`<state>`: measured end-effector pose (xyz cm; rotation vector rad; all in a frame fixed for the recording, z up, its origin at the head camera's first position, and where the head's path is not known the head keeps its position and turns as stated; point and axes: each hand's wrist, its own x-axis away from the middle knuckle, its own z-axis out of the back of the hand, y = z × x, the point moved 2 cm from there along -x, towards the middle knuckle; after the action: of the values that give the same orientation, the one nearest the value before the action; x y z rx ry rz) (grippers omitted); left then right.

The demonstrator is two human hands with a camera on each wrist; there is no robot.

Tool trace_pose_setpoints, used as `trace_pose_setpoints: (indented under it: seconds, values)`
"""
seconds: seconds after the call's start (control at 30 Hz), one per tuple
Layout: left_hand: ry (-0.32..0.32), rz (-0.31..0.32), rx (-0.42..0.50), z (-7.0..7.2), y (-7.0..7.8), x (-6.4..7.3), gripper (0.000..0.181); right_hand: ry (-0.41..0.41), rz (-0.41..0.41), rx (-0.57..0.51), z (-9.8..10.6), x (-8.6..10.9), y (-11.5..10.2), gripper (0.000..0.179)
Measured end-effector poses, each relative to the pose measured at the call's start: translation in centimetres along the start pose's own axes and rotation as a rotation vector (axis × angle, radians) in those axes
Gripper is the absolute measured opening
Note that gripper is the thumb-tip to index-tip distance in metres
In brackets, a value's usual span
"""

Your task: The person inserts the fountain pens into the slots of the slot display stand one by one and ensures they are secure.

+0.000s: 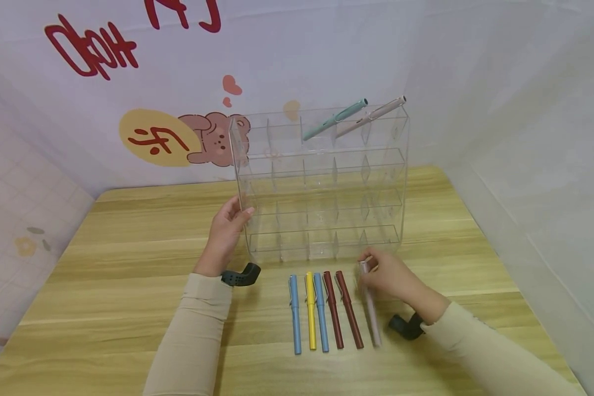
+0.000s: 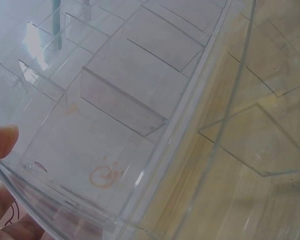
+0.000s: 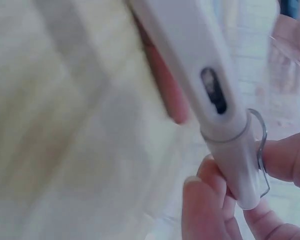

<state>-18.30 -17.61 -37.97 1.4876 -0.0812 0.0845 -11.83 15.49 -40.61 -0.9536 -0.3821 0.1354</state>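
Observation:
A clear acrylic display rack point(image 1: 322, 214) with tiered, divided compartments stands upright on the table. My left hand point(image 1: 226, 228) grips its left side panel, thumb point(image 2: 2, 142) on one face and fingers on the other. In front of the rack's right end, my right hand point(image 1: 388, 276) pinches a pale pink pen point(image 1: 371, 313) by its clip end, fingertips around the cap point(image 3: 235, 165). The pen's other end points toward me; whether it touches the table is unclear. A teal pen point(image 1: 335, 119) and another pale pink pen point(image 1: 373, 115) lean in the rack's top tier.
Left of the held pen, two dark red pens point(image 1: 334, 311) point(image 1: 350, 311), a yellow pen point(image 1: 311, 312) and two blue pens point(image 1: 295, 316) point(image 1: 321, 313) lie in a row on the wooden table point(image 1: 128, 264). A printed white curtain point(image 1: 475, 82) hangs behind.

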Motion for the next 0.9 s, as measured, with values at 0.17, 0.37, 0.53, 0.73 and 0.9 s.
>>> trace_pose_setpoints:
  seconds: [0.17, 0.37, 0.53, 0.73, 0.9]
  values:
    - [0.006, -0.008, 0.010, 0.0, 0.0, 0.0, 0.054, 0.013, 0.006, -0.079, 1.4, 0.1, -0.8, 0.039]
    - [0.004, 0.002, -0.012, 0.1, -0.3, 0.0, 0.056, 0.102, 0.037, -0.182, 3.2, 0.3, -1.7, 0.040]
    - [0.002, 0.007, -0.021, 0.2, -0.3, 0.0, 0.056, 0.204, 0.062, -0.254, 4.8, 0.6, -3.0, 0.041]
    - [0.008, 0.003, -0.029, 0.1, -0.2, 0.1, 0.056, 0.315, 0.091, -0.341, 6.2, 0.6, -4.7, 0.037]
    - [0.010, 0.000, -0.030, 0.0, -0.1, 0.1, 0.056, 0.384, 0.144, -0.413, 7.0, 0.3, -6.2, 0.027]
